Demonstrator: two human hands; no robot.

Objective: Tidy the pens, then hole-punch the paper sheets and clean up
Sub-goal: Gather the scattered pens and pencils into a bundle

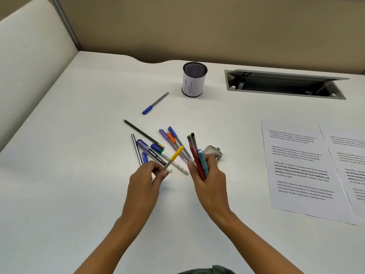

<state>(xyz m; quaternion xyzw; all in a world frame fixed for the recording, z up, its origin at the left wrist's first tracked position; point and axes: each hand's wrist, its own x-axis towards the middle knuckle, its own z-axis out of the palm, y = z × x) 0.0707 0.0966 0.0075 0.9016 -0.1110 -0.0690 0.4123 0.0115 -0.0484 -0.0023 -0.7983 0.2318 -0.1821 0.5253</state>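
Note:
My left hand [147,177] pinches a yellow-capped pen [174,156] and lifts it off the pile. My right hand [209,175] grips a bundle of several pens and pencils [197,153], red, blue and dark, standing upright. Several loose pens and markers [158,149] lie on the white desk [79,135] between and beyond my hands. One blue-capped pen [155,103] lies apart near the mesh pen cup [194,79]. A metal hole punch [214,152] sits just behind my right hand, partly hidden. Printed paper sheets [300,169] lie to the right.
An open cable tray slot [284,84] is set into the desk at the back right. A tan partition wall runs along the back edge, and a cream panel [29,56] borders the left side.

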